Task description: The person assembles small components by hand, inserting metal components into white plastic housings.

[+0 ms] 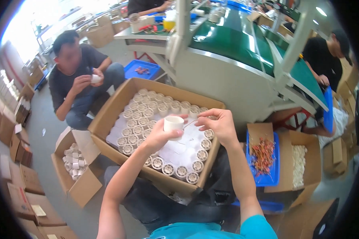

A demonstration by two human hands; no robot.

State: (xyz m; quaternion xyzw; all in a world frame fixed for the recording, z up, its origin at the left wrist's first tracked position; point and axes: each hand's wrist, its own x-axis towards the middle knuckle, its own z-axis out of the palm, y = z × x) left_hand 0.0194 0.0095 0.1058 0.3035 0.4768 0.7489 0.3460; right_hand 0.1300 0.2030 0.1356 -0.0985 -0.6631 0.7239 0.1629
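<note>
My left hand (pixel 162 135) is closed around a white plastic cylinder (pixel 173 124), its smooth rim facing up. Just to the right, the fingers of my right hand (pixel 216 124) pinch together on a thin wire (pixel 189 124) that runs toward the cylinder. Whether the wire is fixed to the cylinder I cannot tell. Below both hands is a large open cardboard box (pixel 107 107), where many round white slotted parts (pixel 137 130) stand in rows on a pale sheet (pixel 179 153).
A carton of white cylinders (pixel 73 161) stands left. To the right are a blue tray (pixel 269 180) of red wired pieces (pixel 263 155) and a carton of small white parts (pixel 299 165). A person (pixel 81 75) crouches far left, holding a white part. Behind stands a green conveyor (pixel 231 44).
</note>
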